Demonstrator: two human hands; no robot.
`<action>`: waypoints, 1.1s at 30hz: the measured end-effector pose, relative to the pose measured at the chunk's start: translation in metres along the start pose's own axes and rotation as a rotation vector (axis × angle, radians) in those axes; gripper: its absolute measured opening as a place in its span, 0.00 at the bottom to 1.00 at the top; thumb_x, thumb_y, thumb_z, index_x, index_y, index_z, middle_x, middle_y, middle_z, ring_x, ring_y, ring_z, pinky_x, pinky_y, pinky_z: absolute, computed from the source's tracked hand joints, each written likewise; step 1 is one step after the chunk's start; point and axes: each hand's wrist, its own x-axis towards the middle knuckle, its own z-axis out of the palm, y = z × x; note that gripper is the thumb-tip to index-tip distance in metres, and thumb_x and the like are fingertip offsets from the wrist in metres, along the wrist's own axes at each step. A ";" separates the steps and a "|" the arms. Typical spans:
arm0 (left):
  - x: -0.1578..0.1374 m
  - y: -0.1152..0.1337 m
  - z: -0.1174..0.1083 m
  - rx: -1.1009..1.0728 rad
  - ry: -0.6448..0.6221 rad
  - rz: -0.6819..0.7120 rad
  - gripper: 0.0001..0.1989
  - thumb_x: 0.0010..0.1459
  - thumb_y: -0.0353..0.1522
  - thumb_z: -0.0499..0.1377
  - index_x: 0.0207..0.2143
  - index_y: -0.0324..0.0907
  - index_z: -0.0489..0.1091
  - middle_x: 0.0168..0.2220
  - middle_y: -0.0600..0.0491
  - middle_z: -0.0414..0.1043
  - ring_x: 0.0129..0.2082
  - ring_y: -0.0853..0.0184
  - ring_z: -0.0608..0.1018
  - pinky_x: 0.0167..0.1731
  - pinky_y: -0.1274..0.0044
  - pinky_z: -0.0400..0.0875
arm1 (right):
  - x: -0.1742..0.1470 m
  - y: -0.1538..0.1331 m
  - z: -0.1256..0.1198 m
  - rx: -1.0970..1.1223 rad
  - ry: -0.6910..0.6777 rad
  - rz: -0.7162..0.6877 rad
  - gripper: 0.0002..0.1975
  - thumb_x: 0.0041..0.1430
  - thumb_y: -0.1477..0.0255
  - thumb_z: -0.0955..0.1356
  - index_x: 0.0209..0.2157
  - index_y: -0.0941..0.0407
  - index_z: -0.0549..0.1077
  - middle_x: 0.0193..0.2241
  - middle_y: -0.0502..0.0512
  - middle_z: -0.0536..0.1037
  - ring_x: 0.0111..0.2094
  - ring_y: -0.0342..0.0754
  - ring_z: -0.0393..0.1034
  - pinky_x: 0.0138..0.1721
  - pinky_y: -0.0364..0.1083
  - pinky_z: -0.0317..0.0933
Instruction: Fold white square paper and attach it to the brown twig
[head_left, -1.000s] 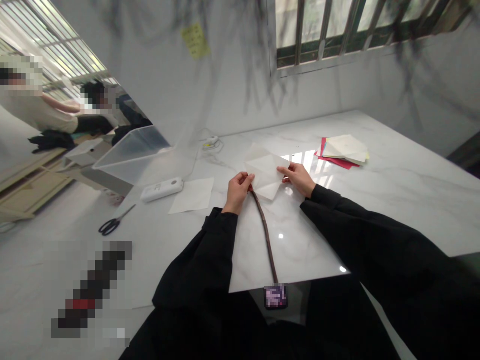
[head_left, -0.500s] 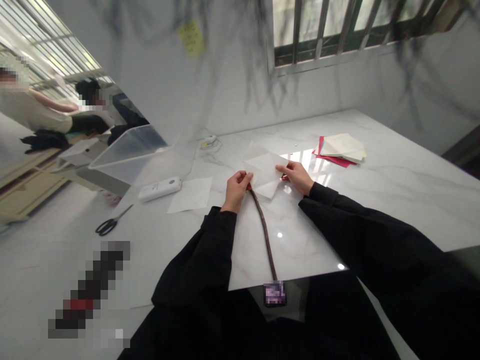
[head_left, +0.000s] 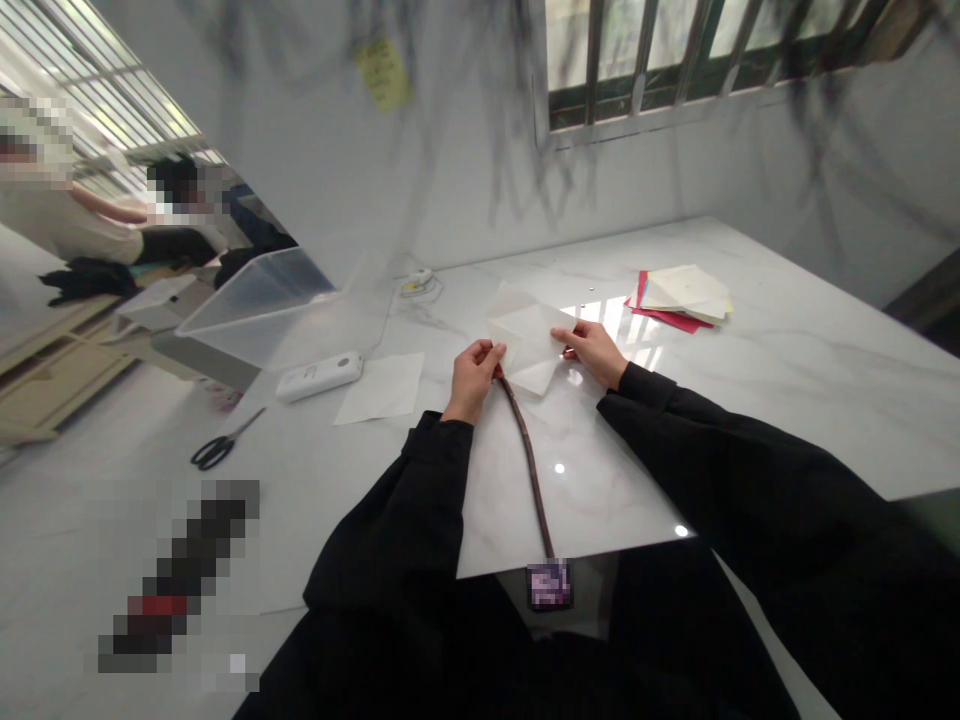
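Between my hands is a thin, whitish, partly see-through sheet of paper (head_left: 531, 345), with folded, pointed edges. My left hand (head_left: 475, 378) pinches its left edge between thumb and fingers. On the other side my right hand (head_left: 596, 352) grips the paper's right edge, thumb on top. A brown cord (head_left: 530, 455) runs from beside my left fingers down to a small blurred rectangle (head_left: 550, 584) at the table's near edge. Another pale square sheet (head_left: 382, 388) lies flat to the left of my left hand.
On the marble-patterned table (head_left: 795, 390) lie a stack of coloured paper (head_left: 682, 298), a white oblong device (head_left: 320, 377), black-handled scissors (head_left: 225, 445) and a small cable (head_left: 417, 282). A clear plastic bin (head_left: 255, 305) stands at left. Two people are in the background.
Almost nothing differs. Both hands keep their hold on the paper in the same place; the view has shifted very slightly.
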 end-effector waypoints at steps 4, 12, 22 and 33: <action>0.000 0.001 0.000 0.008 0.010 -0.013 0.20 0.49 0.43 0.74 0.33 0.42 0.70 0.27 0.57 0.70 0.25 0.72 0.70 0.26 0.79 0.65 | 0.001 0.000 0.000 -0.011 0.011 0.005 0.19 0.48 0.57 0.79 0.33 0.57 0.78 0.27 0.51 0.78 0.27 0.43 0.68 0.28 0.43 0.67; 0.000 0.001 0.001 0.012 0.017 -0.004 0.20 0.48 0.43 0.74 0.33 0.42 0.70 0.27 0.57 0.70 0.24 0.72 0.69 0.26 0.79 0.66 | 0.001 0.001 0.000 0.037 -0.002 -0.002 0.23 0.44 0.55 0.80 0.34 0.56 0.77 0.33 0.52 0.81 0.32 0.45 0.72 0.31 0.43 0.69; -0.002 0.008 -0.002 -0.071 0.038 -0.077 0.25 0.44 0.44 0.76 0.35 0.42 0.69 0.29 0.58 0.70 0.24 0.75 0.70 0.27 0.81 0.67 | -0.004 -0.005 0.003 0.081 -0.040 0.039 0.25 0.42 0.56 0.83 0.31 0.55 0.71 0.25 0.47 0.74 0.28 0.42 0.72 0.31 0.42 0.71; -0.002 0.011 -0.001 -0.058 -0.030 -0.111 0.28 0.44 0.51 0.76 0.37 0.40 0.74 0.32 0.55 0.74 0.27 0.74 0.74 0.28 0.82 0.69 | -0.001 -0.001 0.001 0.116 -0.005 0.032 0.26 0.40 0.57 0.83 0.24 0.55 0.67 0.21 0.46 0.71 0.25 0.40 0.67 0.28 0.41 0.68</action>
